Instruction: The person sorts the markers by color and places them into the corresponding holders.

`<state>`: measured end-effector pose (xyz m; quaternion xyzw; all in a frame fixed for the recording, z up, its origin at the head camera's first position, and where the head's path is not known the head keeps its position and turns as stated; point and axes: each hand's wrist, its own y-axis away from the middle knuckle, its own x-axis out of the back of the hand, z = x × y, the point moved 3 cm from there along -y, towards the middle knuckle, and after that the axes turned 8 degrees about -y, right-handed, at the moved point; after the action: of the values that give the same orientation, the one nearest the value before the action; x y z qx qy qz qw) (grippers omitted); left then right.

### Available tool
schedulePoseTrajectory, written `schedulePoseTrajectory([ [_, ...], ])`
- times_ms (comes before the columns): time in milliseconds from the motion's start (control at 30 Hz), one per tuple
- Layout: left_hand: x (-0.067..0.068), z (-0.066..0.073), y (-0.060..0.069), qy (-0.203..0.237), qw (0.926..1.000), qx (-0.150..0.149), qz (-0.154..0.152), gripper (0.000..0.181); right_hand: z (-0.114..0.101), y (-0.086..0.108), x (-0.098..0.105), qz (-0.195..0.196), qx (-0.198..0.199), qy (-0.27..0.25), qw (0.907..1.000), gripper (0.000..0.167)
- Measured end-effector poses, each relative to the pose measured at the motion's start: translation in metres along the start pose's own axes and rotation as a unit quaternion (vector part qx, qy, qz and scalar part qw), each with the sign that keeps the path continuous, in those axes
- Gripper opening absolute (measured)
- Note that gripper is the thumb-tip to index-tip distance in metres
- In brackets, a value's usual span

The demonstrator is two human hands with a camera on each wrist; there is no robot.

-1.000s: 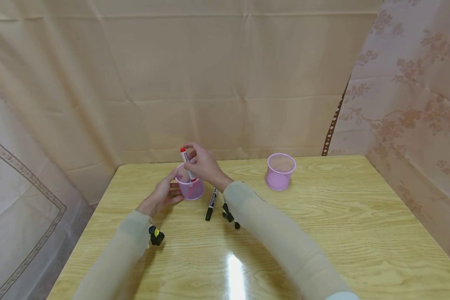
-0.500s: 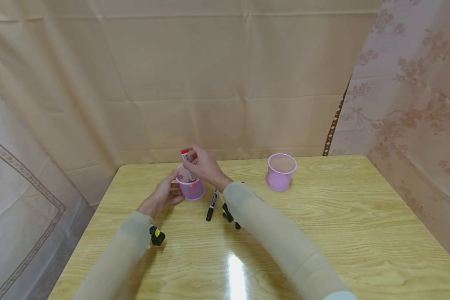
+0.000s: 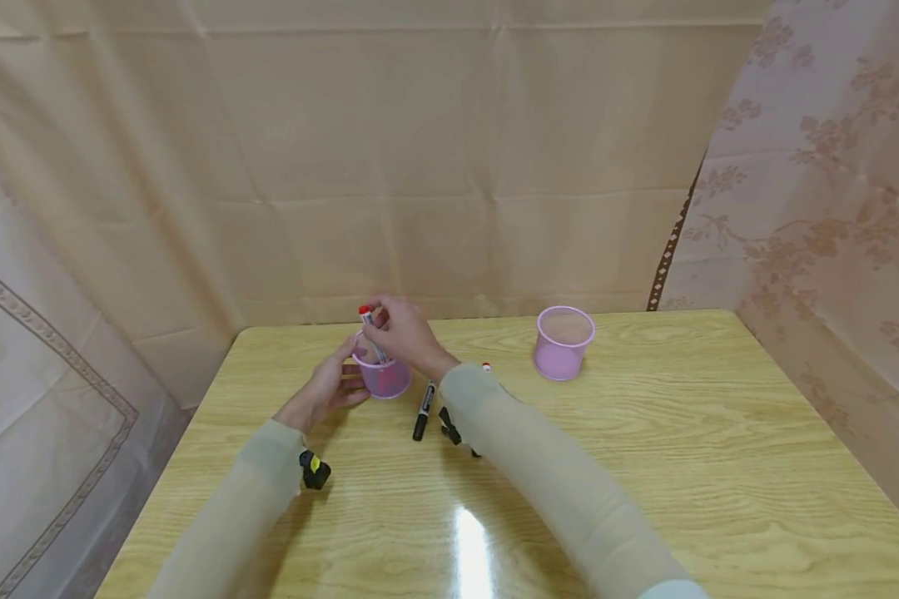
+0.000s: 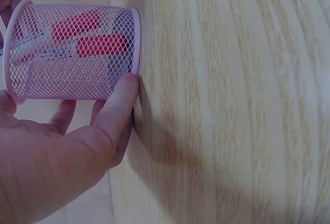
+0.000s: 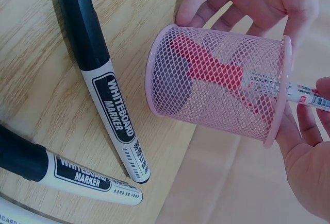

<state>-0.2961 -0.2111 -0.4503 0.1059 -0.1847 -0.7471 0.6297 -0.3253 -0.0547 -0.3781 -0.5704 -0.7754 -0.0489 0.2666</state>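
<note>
- The red marker (image 5: 305, 96) was partway inside the pink mesh cup (image 3: 387, 382); the right hand (image 3: 408, 337) pinched it, but could have slipped.
- The left hand (image 3: 324, 391) gripped the cup; shoving could have tipped it.
- A bump could have rolled the black marker (image 3: 423, 412).

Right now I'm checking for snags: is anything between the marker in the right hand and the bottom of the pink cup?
Nothing visible blocks the mouth of the pink cup; the held marker is partly inside. Another red-capped marker shows inside beside it, so the two could rub.
</note>
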Motion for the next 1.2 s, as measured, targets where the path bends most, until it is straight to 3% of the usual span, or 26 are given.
schedulePoseTrajectory([
  [333,-0.002,0.001,0.002,0.006,0.9999,0.006,0.006,0.075,0.001,-0.003,-0.008,-0.005,0.007,0.041,0.9991,0.033],
  [733,0.001,0.0,0.003,-0.007,1.0,-0.003,0.002,0.084,-0.001,-0.007,-0.015,-0.007,-0.003,0.076,0.9971,0.05],
  [1033,0.009,-0.011,-0.013,-0.008,1.0,0.003,0.004,0.086,0.003,-0.01,-0.023,0.002,-0.02,0.116,0.9931,0.065],
  [1200,0.01,-0.011,-0.012,0.001,1.0,0.002,0.004,0.084,0.003,-0.008,-0.025,-0.003,-0.028,0.105,0.9941,0.067],
])
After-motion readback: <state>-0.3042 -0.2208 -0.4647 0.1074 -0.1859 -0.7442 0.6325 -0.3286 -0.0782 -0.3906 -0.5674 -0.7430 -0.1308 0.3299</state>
